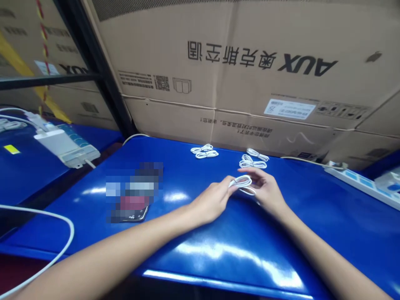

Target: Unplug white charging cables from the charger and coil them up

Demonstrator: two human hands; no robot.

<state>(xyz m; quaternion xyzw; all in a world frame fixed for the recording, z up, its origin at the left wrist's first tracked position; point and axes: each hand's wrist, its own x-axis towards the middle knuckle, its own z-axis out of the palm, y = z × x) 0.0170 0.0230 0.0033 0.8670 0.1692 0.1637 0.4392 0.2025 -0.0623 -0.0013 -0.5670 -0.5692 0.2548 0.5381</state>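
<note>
My left hand (215,200) pinches a small coil of white cable (242,181) between thumb and fingers, held above the blue table. On the coil's other side, my right hand (265,189) has its fingers curled around the cable's right end, where a loose strand hangs below the loops. Its fingertips are partly hidden behind the coil. Beyond my hands lie tied bundles of white cable: one group (204,151) farther left, and another group (253,164) just behind my right hand.
A phone (140,214), mostly blurred out, lies on the blue table (175,233) at left. A white power strip (365,183) stands at right, and another with plugged-in adapters (67,143) at far left. Large cardboard boxes (234,87) wall the back. A white cable (70,233) loops at lower left.
</note>
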